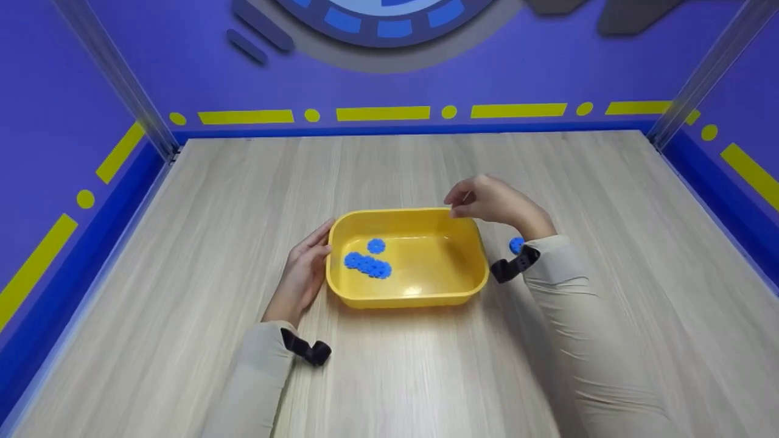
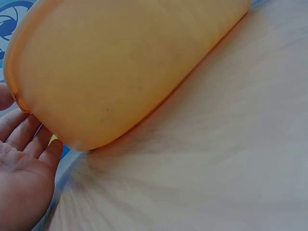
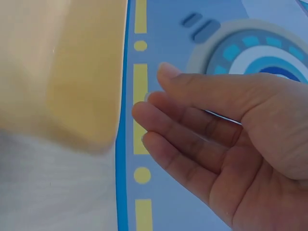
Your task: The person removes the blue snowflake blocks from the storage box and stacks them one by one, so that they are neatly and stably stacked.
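A yellow plastic tub (image 1: 414, 298) stands in front of me. My left hand (image 1: 304, 264) touches its left end from outside, the fingers fairly straight along the wall; the left wrist view shows the palm and fingers (image 2: 29, 139) against the tub's edge. Over the far right corner of the tub is my right hand (image 1: 496, 201). In the right wrist view its fingers (image 3: 168, 156) are loosely bent, the thumb stands apart, and nothing shows between them. Several blue notched discs (image 1: 368, 265) lie inside the tub at the left, with a separate blue disc (image 1: 376, 246) behind them.
Another blue disc (image 1: 517, 245) lies on the wooden table (image 1: 243, 201), right of the tub and partly hidden by the right wrist's black camera mount (image 1: 516, 265). Blue-purple panels with yellow marks (image 1: 383, 114) close off the back and both sides.
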The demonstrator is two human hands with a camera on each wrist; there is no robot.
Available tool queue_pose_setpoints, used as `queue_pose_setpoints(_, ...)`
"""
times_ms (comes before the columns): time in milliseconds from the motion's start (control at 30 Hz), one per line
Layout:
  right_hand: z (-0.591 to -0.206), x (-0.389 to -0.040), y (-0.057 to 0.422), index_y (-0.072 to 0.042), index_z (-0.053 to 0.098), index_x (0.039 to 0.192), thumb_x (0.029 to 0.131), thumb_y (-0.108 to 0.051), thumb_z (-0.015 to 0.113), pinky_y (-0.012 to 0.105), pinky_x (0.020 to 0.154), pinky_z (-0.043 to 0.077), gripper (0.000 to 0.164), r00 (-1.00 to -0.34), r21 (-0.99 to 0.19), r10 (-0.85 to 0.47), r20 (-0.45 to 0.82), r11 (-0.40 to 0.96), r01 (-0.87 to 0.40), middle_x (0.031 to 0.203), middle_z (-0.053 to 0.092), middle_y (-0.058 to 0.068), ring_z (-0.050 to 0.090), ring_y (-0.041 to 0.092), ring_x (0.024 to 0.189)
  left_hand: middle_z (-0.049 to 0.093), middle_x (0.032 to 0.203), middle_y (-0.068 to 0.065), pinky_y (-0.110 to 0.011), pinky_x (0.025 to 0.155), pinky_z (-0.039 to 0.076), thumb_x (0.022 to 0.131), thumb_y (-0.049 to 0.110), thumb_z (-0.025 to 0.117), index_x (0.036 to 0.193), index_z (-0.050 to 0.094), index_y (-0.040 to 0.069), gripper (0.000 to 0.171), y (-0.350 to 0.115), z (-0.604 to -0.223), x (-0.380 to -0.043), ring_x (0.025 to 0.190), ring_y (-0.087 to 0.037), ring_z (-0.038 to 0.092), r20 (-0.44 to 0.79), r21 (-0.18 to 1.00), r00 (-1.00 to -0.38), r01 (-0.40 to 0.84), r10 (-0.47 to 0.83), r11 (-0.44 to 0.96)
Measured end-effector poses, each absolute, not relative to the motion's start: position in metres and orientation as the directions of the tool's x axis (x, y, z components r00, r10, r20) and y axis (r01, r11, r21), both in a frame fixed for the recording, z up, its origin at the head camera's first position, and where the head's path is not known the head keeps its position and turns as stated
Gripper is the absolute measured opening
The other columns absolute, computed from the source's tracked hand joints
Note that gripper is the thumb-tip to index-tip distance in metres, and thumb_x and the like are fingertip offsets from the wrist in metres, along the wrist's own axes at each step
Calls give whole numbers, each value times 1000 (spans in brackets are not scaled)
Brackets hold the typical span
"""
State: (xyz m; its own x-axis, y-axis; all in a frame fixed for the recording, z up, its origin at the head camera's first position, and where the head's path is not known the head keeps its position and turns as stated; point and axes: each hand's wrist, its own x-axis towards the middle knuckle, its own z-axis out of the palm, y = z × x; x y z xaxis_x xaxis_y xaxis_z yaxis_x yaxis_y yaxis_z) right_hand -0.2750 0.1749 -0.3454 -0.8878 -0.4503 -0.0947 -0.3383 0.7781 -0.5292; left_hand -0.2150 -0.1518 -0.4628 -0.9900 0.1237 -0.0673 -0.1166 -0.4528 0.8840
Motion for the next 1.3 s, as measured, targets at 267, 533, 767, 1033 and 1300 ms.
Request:
queue_pose_setpoints(267, -344, -278, 144, -4, 71, 109, 87, -11, 69, 39, 87, 56, 23, -843, -512, -525, -115, 759, -402, 102, 72, 10, 66, 25, 93, 30, 157, -10, -33, 116, 28, 92, -5, 44, 147, 35, 1, 56, -153, -461, -216, 144, -19, 29, -71, 884, -991, -117, 117, -454)
queue_pose_setpoints(533, -354, -282, 117, -4, 70, 115, 87, -10, 69, 36, 92, 55, 28, -785, -534, -595, -173, 726, -433, 111, 71, 9, 66, 24, 100, 28, 157, -10, -33, 116, 28, 92, -6, 43, 148, 33, 0, 57, -154, -462, -216, 145, -19, 28, -61, 881, -990, -113, 126, -460)
queue_pose_setpoints(767, -367, -285, 97, -1, 68, 117, 86, -9, 70, 35, 92, 54, 32, -731, -530, -653, -200, 700, -480, 113, 70, 13, 66, 24, 103, 28, 158, -11, -33, 116, 27, 91, -6, 42, 148, 33, 0, 58, -153, -462, -215, 145, -19, 27, -64, 879, -990, -114, 122, -463)
queue_pose_setpoints(1033, -375, -286, 77, -4, 66, 122, 86, -4, 69, 35, 95, 53, 36, -714, -543, -641, -283, 721, -432, 120, 67, 11, 65, 23, 108, 27, 158, -11, -33, 117, 27, 91, -6, 43, 148, 33, -1, 58, -153, -462, -215, 145, -19, 26, -69, 878, -990, -117, 121, -465)
queue_pose_setpoints(1300, -385, -286, 64, -9, 63, 127, 88, -12, 68, 35, 100, 50, 39, -681, -511, -636, -363, 747, -426, 125, 66, 6, 64, 21, 111, 29, 157, -11, -33, 117, 28, 91, -5, 44, 148, 34, 0, 57, -152, -462, -215, 145, -19, 27, -70, 883, -990, -117, 119, -455)
